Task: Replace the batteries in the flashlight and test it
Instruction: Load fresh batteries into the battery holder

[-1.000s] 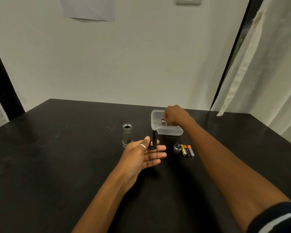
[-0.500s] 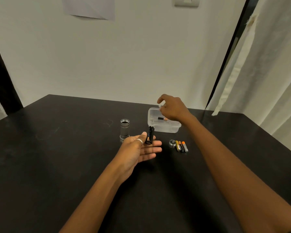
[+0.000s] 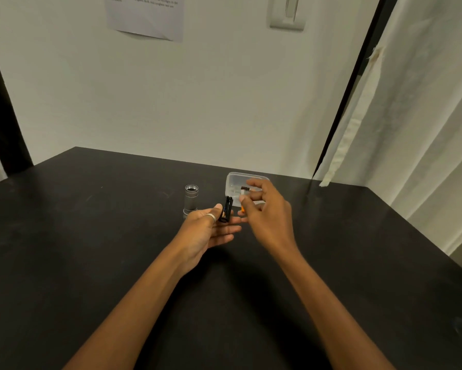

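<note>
My left hand [image 3: 208, 231] lies palm up over the table, and its thumb and fingers hold a black battery holder [image 3: 226, 209] upright. Just to the right, my right hand [image 3: 268, 214] pinches a small battery [image 3: 242, 202] with an orange end; motion blurs it. The battery is a short way from the holder. The grey flashlight body [image 3: 191, 198] stands upright on the table, open end up, behind my left hand. A clear plastic box [image 3: 231, 180] behind my right hand holds another battery [image 3: 244, 188]. My right hand hides the table to its right.
The black table [image 3: 91, 249] meets a white wall at the back. A pale curtain [image 3: 411, 129] hangs at the right. A paper sheet [image 3: 144, 17] and a wall switch [image 3: 287, 12] are on the wall above.
My right hand has left the plastic box and come toward my left hand, now with a battery in its fingers. My left hand has kept the holder in about the same place.
</note>
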`<state>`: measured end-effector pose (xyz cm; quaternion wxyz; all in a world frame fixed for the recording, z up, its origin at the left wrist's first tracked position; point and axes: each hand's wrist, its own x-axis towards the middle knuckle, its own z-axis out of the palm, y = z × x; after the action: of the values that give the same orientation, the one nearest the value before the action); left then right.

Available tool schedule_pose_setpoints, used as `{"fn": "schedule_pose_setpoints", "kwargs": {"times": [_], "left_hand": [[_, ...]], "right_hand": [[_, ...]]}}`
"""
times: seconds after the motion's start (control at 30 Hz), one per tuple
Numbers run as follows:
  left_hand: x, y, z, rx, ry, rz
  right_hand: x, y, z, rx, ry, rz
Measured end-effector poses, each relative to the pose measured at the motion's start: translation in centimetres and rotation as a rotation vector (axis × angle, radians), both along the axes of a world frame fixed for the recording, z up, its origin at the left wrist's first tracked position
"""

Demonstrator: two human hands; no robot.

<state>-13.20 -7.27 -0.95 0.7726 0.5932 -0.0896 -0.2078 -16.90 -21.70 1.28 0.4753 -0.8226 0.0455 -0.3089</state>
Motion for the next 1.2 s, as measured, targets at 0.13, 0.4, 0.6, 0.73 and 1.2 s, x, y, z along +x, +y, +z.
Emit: {"fn": "schedule_pose_setpoints", "kwargs": {"times": [0.13, 0.4, 0.6, 0.73, 1.2], "left_hand": [[0.2, -0.1, -0.3, 0.0, -0.016, 0.024], [0.7, -0.4, -1.0, 0.058, -0.058, 0.026], [0.8, -0.4, -1.3, 0.057, -0.081, 0.031], [0.7, -0.4, -1.2, 0.056, -0.091, 0.032], [0.7, -0.5, -1.5, 0.078, -0.125, 0.019]], "right_hand": [[-0.1, 0.3, -0.7, -0.117, 0.02, -0.001], [0.2, 0.7, -1.1, -0.319, 0.017, -0.059], [0.1, 1.1, -1.3, -0.289, -0.024, -0.036], [0.0, 0.8, -1.4, -0.018, -0.072, -0.048], [0.2, 0.9, -2.1, -0.17, -0.126, -0.054]]}}
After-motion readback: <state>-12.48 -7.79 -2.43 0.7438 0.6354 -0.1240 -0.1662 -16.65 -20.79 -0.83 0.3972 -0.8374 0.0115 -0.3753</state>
